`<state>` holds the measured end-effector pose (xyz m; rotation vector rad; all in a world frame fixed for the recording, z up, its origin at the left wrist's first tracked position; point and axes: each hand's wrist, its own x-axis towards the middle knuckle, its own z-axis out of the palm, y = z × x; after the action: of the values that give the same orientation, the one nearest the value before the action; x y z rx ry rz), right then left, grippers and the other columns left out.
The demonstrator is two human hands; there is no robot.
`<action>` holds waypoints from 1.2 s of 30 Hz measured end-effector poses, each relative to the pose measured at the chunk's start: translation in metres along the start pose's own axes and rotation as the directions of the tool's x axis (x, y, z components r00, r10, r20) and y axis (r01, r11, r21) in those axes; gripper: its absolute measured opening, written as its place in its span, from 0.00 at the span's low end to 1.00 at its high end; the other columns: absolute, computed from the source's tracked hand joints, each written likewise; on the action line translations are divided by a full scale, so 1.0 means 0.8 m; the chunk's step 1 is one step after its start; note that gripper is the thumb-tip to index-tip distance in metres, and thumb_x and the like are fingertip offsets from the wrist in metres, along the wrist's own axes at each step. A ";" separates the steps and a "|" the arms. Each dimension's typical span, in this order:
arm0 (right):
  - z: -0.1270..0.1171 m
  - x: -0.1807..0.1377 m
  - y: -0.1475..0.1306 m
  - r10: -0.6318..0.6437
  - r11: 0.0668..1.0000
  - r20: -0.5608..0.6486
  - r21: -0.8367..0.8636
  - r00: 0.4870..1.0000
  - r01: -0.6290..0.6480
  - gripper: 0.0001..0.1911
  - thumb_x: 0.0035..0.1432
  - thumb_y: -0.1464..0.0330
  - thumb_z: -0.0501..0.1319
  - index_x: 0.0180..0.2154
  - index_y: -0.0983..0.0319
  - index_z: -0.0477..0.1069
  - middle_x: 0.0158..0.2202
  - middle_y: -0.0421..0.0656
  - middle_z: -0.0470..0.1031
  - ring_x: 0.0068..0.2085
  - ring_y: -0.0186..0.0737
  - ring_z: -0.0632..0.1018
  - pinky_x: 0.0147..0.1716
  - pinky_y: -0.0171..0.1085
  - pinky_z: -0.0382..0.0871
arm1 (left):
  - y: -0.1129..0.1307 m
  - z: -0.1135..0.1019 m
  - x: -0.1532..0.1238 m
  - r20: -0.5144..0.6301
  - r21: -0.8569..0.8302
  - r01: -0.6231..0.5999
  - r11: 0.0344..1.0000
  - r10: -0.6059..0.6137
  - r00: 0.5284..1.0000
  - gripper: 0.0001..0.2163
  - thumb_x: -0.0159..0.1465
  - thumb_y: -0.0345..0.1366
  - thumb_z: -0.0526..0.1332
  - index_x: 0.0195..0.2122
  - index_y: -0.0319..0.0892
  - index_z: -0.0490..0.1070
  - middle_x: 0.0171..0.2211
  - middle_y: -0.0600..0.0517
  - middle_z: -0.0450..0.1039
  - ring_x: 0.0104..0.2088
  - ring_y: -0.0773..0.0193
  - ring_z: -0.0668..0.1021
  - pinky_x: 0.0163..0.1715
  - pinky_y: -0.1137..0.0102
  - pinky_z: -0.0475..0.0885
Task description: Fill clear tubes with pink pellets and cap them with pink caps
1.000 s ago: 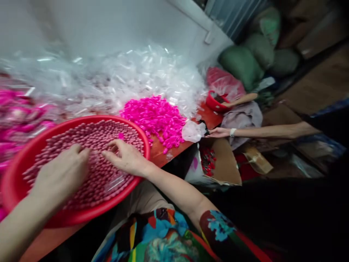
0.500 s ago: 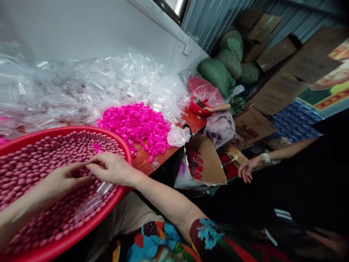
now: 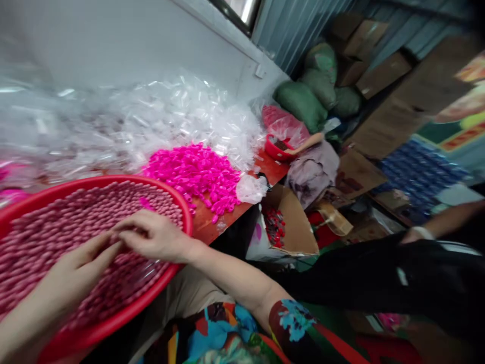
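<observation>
Over the pink beads in a large red basin [image 3: 187, 217], my left hand [image 3: 89, 258] and my right hand [image 3: 153, 235] meet with their fingertips pinched together. Whatever the fingers pinch, if anything, is hidden and blurred. A magenta plastic cap [image 3: 146, 203] lies on the beads just beyond my right hand. Below that hand a clear plastic tube [image 3: 150, 272] rests on the beads near the basin's rim. Beside the basin, a heap of magenta caps [image 3: 193, 174] sits on the red-brown table [image 3: 206, 230].
Clear plastic tubes [image 3: 182, 114] are piled along the wall. A cardboard box [image 3: 299, 227] holding red-ended pieces stands right of the table. Farther off, another person's arm [image 3: 306, 144] reaches to a small red bowl [image 3: 273, 149]. A person in dark clothes [image 3: 352, 268] is at the right.
My hands stay together over the beads, with small finger movement. The dark-clothed person at the right has shifted, their hand now farther right. The view has moved slightly.
</observation>
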<state>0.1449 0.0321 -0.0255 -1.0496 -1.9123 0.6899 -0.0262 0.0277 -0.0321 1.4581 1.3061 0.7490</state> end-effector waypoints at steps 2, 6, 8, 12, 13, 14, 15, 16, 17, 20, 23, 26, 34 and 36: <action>-0.006 -0.010 -0.009 0.016 0.994 -0.070 0.112 0.997 -0.008 0.10 0.65 0.65 0.56 0.42 0.62 0.74 0.41 0.44 0.78 0.43 0.36 0.78 0.47 0.35 0.73 | 0.025 0.006 -0.028 0.037 -0.252 0.087 0.964 -0.080 0.996 0.15 0.56 0.46 0.67 0.43 0.47 0.75 0.45 0.55 0.79 0.44 0.59 0.77 0.45 0.67 0.73; -0.021 -0.026 -0.013 0.188 0.960 -0.145 0.237 0.971 -0.151 0.09 0.61 0.66 0.59 0.41 0.60 0.75 0.39 0.43 0.78 0.41 0.37 0.78 0.43 0.37 0.72 | 0.041 0.019 -0.059 0.117 -0.672 0.195 0.714 -0.158 0.980 0.15 0.54 0.31 0.68 0.44 0.40 0.75 0.41 0.48 0.79 0.36 0.64 0.78 0.36 0.72 0.73; -0.026 -0.028 -0.012 0.267 0.930 -0.085 0.285 0.960 -0.233 0.10 0.62 0.65 0.58 0.43 0.60 0.75 0.33 0.40 0.76 0.31 0.34 0.75 0.33 0.35 0.71 | 0.038 0.021 -0.063 0.180 -0.786 0.245 0.568 -0.168 0.969 0.13 0.56 0.27 0.64 0.43 0.37 0.76 0.37 0.47 0.79 0.33 0.64 0.79 0.33 0.72 0.73; -0.032 -0.027 -0.028 0.165 0.962 0.074 0.209 0.983 -0.178 0.10 0.64 0.67 0.58 0.44 0.59 0.75 0.37 0.41 0.76 0.34 0.34 0.75 0.35 0.36 0.71 | 0.034 0.022 -0.069 0.197 -0.872 0.267 0.410 -0.204 0.959 0.14 0.68 0.36 0.53 0.37 0.35 0.77 0.31 0.45 0.78 0.27 0.63 0.78 0.25 0.72 0.71; -0.033 -0.025 -0.033 0.107 0.977 0.113 0.171 0.988 -0.125 0.10 0.64 0.68 0.57 0.44 0.59 0.76 0.38 0.42 0.76 0.36 0.35 0.76 0.38 0.37 0.71 | 0.034 0.022 -0.070 0.204 -0.875 0.272 0.402 -0.205 0.957 0.17 0.70 0.39 0.51 0.37 0.34 0.77 0.30 0.44 0.78 0.26 0.63 0.78 0.24 0.72 0.71; -0.035 -0.023 -0.037 0.047 0.989 0.154 0.134 0.987 -0.068 0.10 0.64 0.69 0.57 0.43 0.58 0.76 0.39 0.42 0.76 0.39 0.37 0.77 0.41 0.38 0.71 | 0.034 0.022 -0.071 0.208 -0.873 0.276 0.403 -0.203 0.957 0.20 0.71 0.42 0.50 0.37 0.34 0.77 0.29 0.44 0.77 0.24 0.64 0.77 0.23 0.72 0.70; -0.036 -0.020 -0.039 -0.006 0.995 0.199 0.102 0.980 -0.015 0.10 0.64 0.70 0.57 0.43 0.58 0.77 0.39 0.43 0.76 0.41 0.38 0.77 0.43 0.39 0.71 | 0.034 0.023 -0.071 0.206 -0.869 0.276 0.410 -0.207 0.956 0.22 0.71 0.45 0.50 0.37 0.34 0.77 0.28 0.44 0.77 0.23 0.64 0.77 0.21 0.72 0.69; -0.039 -0.017 -0.040 -0.047 0.997 0.248 0.074 0.968 0.030 0.11 0.64 0.70 0.57 0.43 0.57 0.77 0.40 0.43 0.77 0.42 0.38 0.77 0.45 0.39 0.71 | 0.033 0.024 -0.070 0.201 -0.864 0.276 0.421 -0.215 0.956 0.24 0.71 0.48 0.50 0.37 0.34 0.77 0.27 0.45 0.77 0.22 0.65 0.76 0.19 0.73 0.68; -0.041 -0.014 -0.039 -0.075 0.997 0.300 0.051 0.951 0.062 0.11 0.65 0.70 0.57 0.44 0.57 0.77 0.40 0.43 0.77 0.43 0.39 0.77 0.45 0.40 0.71 | 0.032 0.025 -0.070 0.194 -0.858 0.278 0.431 -0.228 0.954 0.25 0.70 0.51 0.51 0.38 0.34 0.77 0.26 0.45 0.76 0.21 0.65 0.75 0.17 0.74 0.66; -0.048 -0.007 -0.030 -0.085 0.996 0.427 0.006 0.900 0.091 0.11 0.65 0.69 0.58 0.44 0.55 0.78 0.39 0.42 0.78 0.42 0.39 0.78 0.44 0.40 0.72 | 0.028 0.028 -0.068 0.182 -0.842 0.286 0.458 -0.258 0.949 0.27 0.67 0.56 0.54 0.39 0.34 0.77 0.23 0.47 0.75 0.17 0.68 0.73 0.14 0.75 0.61; -0.050 -0.007 -0.023 -0.060 0.997 0.465 -0.013 0.883 0.075 0.09 0.64 0.69 0.59 0.43 0.55 0.77 0.38 0.41 0.79 0.40 0.38 0.79 0.42 0.38 0.72 | 0.026 0.032 -0.067 0.196 -0.830 0.299 0.470 -0.256 0.947 0.28 0.65 0.58 0.55 0.39 0.34 0.77 0.22 0.48 0.74 0.17 0.69 0.72 0.13 0.76 0.60; -0.048 -0.007 -0.017 -0.007 1.000 0.419 0.014 0.908 0.001 0.08 0.64 0.68 0.60 0.41 0.57 0.77 0.38 0.41 0.80 0.39 0.37 0.79 0.41 0.37 0.73 | 0.028 0.031 -0.067 0.206 -0.832 0.312 0.458 -0.267 0.941 0.25 0.66 0.54 0.56 0.39 0.34 0.77 0.23 0.47 0.74 0.17 0.68 0.72 0.13 0.75 0.61; -0.077 -0.002 0.028 0.211 0.974 -0.019 -0.076 0.977 -0.212 0.14 0.63 0.65 0.58 0.47 0.61 0.77 0.43 0.45 0.81 0.42 0.41 0.80 0.44 0.40 0.73 | 0.028 0.011 -0.068 0.073 -0.952 0.147 0.268 -0.267 0.961 0.08 0.61 0.37 0.63 0.29 0.37 0.72 0.24 0.53 0.73 0.23 0.68 0.76 0.22 0.75 0.68; -0.082 0.004 0.035 0.244 0.961 -0.079 -0.111 0.967 -0.252 0.13 0.63 0.66 0.57 0.44 0.62 0.77 0.40 0.45 0.81 0.40 0.42 0.80 0.43 0.40 0.73 | 0.026 0.013 -0.068 0.065 -0.931 0.162 0.327 -0.288 0.955 0.07 0.58 0.37 0.64 0.29 0.38 0.71 0.24 0.53 0.73 0.22 0.68 0.75 0.19 0.76 0.65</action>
<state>0.2118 0.0535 -0.0125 -1.3882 -1.8017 0.6768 -0.0217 -0.0253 -0.0069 0.2538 0.8187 1.1337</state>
